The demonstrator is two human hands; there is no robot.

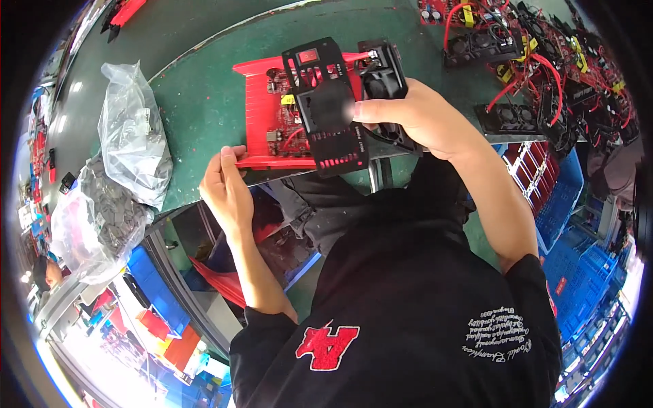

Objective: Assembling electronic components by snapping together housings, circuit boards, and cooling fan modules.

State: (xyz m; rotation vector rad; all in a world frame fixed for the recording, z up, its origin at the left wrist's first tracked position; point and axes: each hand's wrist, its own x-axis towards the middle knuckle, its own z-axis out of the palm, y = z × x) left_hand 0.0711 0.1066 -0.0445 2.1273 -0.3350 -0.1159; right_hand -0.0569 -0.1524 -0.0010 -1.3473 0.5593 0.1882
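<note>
Plainly bent at the elbow, the left forearm rises to a half-curled left hand (228,187), its fingertips closed on the near-left corner of a red finned metal housing (257,115). That housing lies on the green bench top (204,122); a black slotted panel (333,139) crosses its right part, beside a black fan unit (382,85). From the right, the right hand (435,126) reaches over the fan unit, thumb extended onto the panel; its fingers are hidden, so I cannot tell how tightly they close. Bare bench separates a clear plastic bag (132,129) from the housing, which sits along the near edge. Wired fan assemblies (483,47) crowd the far right.
</note>
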